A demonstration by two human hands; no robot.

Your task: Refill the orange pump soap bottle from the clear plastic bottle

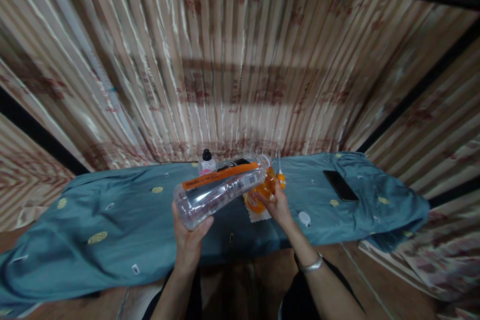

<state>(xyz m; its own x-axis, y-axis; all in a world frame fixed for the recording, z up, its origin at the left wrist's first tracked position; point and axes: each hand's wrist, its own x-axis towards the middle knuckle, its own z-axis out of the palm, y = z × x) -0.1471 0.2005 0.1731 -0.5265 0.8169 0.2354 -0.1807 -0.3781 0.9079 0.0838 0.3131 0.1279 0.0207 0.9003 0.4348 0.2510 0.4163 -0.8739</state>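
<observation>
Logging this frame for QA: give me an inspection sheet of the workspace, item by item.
Surface: teal patterned cloth, rumpled, spread over a low platform.
Things in hand: clear plastic bottle with an orange-and-black label, tilted, base toward the camera; orange object over a white cloth piece, blurred.
Clutter: small black-capped bottle, dark phone, white cap.
Hands: left hand grips the bottle's base; right hand on the orange object, bracelet at the wrist.
Cables: thin white cord, possibly; unclear.
Surroundings: striped curtain behind, brown floor below.
</observation>
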